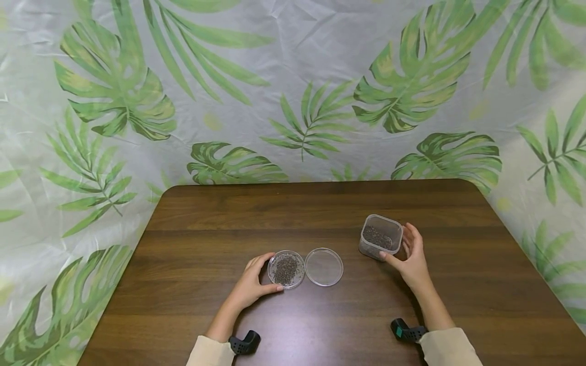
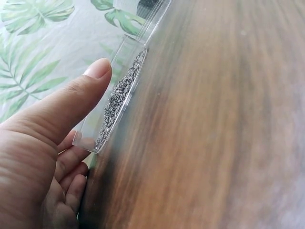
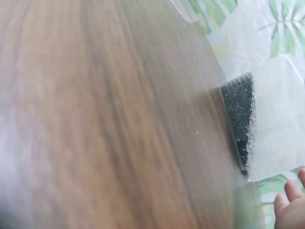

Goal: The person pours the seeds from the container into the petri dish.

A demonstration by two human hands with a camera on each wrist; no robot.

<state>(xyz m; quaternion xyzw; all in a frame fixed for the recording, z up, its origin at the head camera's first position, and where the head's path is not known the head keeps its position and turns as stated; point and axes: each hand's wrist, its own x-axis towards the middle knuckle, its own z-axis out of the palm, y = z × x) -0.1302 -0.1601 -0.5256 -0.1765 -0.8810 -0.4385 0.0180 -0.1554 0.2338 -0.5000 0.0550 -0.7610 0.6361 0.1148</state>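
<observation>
Petri dish (image 1: 299, 274) with dark grains (image 1: 286, 268) lies on the wooden table (image 1: 329, 325), its rim pinched by the left hand (image 1: 249, 287), probably for steadiness; just beside lies one clear round lid (image 1: 324, 267); farther, the right hand (image 1: 414, 263) grips a plastic tub (image 1: 370, 250), presumably for control.

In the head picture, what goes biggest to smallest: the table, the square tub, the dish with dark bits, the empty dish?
1. Table
2. Square tub
3. Dish with dark bits and empty dish: these two look about alike, so I can't rank them.
</observation>
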